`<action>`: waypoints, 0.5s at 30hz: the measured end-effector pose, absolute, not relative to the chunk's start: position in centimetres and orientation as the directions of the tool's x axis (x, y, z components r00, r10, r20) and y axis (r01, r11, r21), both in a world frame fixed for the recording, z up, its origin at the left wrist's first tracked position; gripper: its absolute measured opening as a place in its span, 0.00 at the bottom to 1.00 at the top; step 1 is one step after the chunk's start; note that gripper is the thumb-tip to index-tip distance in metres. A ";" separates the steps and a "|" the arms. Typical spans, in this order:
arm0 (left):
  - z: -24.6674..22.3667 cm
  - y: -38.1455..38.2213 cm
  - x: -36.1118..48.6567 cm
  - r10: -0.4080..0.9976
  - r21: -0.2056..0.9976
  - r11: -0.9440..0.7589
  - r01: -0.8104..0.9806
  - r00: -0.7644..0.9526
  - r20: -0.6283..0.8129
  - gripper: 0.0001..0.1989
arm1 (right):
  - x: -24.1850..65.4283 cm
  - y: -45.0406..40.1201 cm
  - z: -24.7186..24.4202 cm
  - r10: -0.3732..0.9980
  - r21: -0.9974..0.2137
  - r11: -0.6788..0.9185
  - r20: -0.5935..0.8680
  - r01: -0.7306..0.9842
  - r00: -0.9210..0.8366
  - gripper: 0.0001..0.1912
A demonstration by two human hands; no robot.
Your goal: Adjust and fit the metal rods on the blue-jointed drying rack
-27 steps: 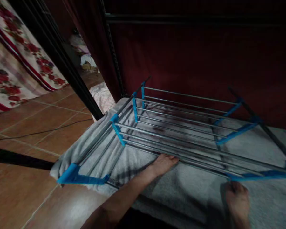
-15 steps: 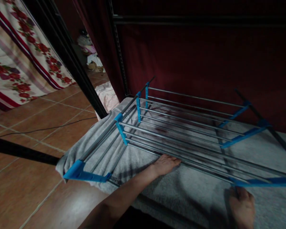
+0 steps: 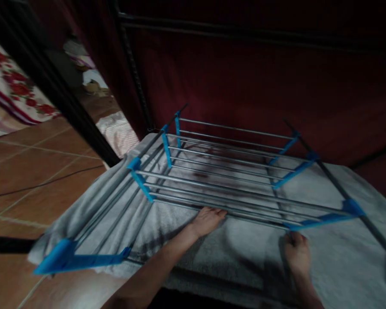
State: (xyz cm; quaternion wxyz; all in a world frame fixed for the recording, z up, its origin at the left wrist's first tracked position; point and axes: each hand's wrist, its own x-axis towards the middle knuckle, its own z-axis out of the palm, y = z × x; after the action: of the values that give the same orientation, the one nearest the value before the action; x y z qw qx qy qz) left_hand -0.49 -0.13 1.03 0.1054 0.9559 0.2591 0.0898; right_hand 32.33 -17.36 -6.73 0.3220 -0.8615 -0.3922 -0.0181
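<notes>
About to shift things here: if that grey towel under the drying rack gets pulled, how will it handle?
The grey towel looks floppy; it sags over the edge. The drying rack rests on it, so it would probably drag or bunch. Both the left hand and right hand rest on it.

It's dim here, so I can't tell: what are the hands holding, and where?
Both hands, left and right, grip the drying rack by its nearest metal rail, over a grey towel.

A home: tiled floor (image 3: 35, 171), floral bedspread (image 3: 16, 96), clothes drying rack (image 3: 225, 171).
</notes>
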 end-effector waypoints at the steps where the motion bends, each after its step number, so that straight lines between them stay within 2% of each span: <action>1: 1.0 -0.1 -0.6 0.528 0.258 -0.832 0.491 0.844 0.096 0.14 | 31.8 -17.1 -6.1 0.658 -0.604 -0.438 0.290 0.666 0.695 0.15; 2: 0.9 0.1 -0.6 0.528 0.264 -0.829 0.493 0.845 0.079 0.15 | 31.3 -16.9 -5.7 0.654 -0.662 -0.385 0.296 0.643 0.696 0.14; 7: 0.2 1.4 -0.7 0.535 0.268 -0.819 0.507 0.844 0.039 0.19 | 30.8 -15.9 -5.4 0.592 -0.667 -0.414 0.320 0.619 0.740 0.14; 15: 0.1 1.8 -0.7 0.512 0.304 -0.824 0.477 0.858 0.042 0.19 | 30.6 -15.8 -6.2 0.554 -0.716 -0.383 0.327 0.584 0.765 0.14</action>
State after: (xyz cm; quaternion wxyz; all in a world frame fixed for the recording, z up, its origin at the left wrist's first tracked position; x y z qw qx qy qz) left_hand -0.75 1.78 0.12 0.1431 0.9531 0.2596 0.0612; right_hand 30.58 -15.84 -6.20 0.4373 -0.8315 -0.3422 -0.0167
